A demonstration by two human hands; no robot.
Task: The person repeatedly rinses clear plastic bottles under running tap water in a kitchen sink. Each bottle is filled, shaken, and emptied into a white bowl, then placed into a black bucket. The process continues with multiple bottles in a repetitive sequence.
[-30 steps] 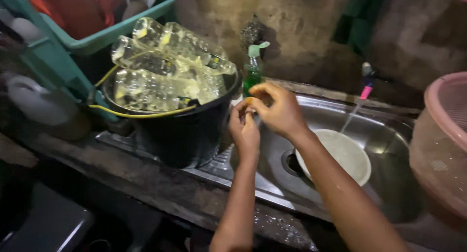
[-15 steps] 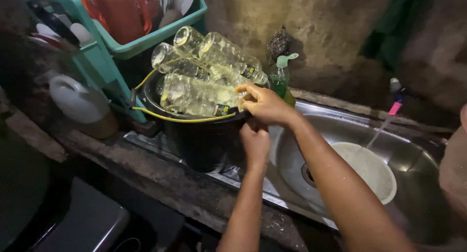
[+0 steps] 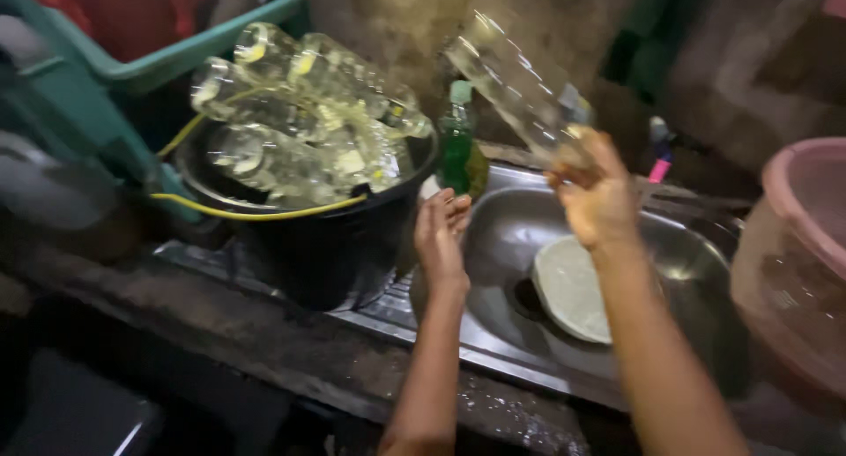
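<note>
Now | right hand [image 3: 597, 196] grips clear bottle [image 3: 520, 86] | bottle tilted above hand

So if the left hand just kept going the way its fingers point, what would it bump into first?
Most likely the green bottle. The left hand points up and away, toward the back of the sink, and the bottle stands just past its fingertips, beside the black bucket. Depth is hard to judge, so it might graze the bucket's side instead.

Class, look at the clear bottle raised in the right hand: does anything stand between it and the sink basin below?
Nothing visible does. The right hand holds the clear bottle tilted above the sink, with open air beneath. The white plate lies in the basin; the left hand hovers beside the bucket.
</note>
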